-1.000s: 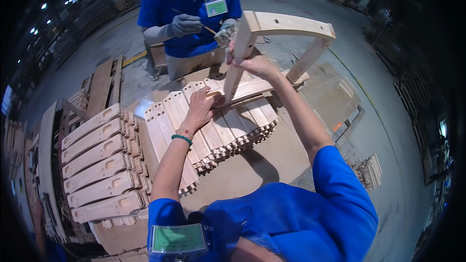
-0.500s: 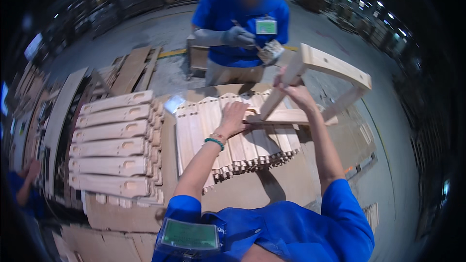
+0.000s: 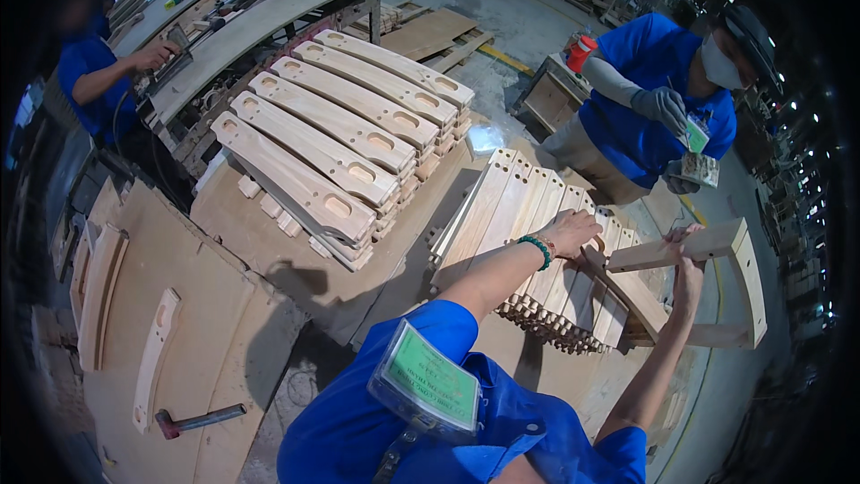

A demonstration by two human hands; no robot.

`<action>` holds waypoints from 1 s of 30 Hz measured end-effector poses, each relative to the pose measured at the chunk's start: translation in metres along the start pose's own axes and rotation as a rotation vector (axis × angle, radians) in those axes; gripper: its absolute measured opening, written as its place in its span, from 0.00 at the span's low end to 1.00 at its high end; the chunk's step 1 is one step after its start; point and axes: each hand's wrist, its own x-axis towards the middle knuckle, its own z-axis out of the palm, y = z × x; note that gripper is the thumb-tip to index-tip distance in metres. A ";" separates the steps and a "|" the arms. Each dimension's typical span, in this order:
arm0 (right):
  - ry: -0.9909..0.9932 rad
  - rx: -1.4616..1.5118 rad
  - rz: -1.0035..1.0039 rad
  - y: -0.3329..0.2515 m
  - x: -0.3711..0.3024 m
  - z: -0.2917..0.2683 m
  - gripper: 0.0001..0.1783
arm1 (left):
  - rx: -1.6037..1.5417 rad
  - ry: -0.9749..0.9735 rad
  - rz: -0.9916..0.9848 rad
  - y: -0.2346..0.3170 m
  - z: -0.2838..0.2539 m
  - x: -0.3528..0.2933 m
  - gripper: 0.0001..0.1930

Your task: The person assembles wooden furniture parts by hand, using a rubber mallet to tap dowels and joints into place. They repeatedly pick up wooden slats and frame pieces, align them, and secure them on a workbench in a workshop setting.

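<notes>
While two hands (image 3: 627,242) grip one wooden frame (image 3: 708,282), two co-workers (image 3: 654,99) stand nearby.

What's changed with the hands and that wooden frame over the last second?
The view swung left, so the slotted-board stack now fills the middle. The wooden frame, upright a second ago, now lies lower and tipped to the right of the slat row. The right hand still grips the frame's bar; the left hand still rests on the slats. The facing co-worker stays put.
</notes>
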 end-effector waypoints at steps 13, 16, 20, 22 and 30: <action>0.032 0.060 -0.011 0.000 -0.003 0.003 0.20 | -0.050 0.043 -0.018 0.003 -0.004 -0.002 0.29; 0.030 0.047 0.037 0.001 -0.004 -0.004 0.23 | -0.052 -0.005 -0.031 0.008 -0.006 0.000 0.28; 0.019 -0.039 0.010 -0.002 -0.003 0.002 0.22 | -0.009 0.013 -0.023 0.006 -0.009 -0.002 0.29; 0.006 -0.051 -0.016 -0.005 -0.008 -0.002 0.23 | -0.012 -0.021 -0.014 0.010 -0.006 0.001 0.31; 0.072 -0.031 0.011 0.016 -0.005 -0.019 0.26 | -0.096 0.013 -0.044 0.003 0.004 0.002 0.29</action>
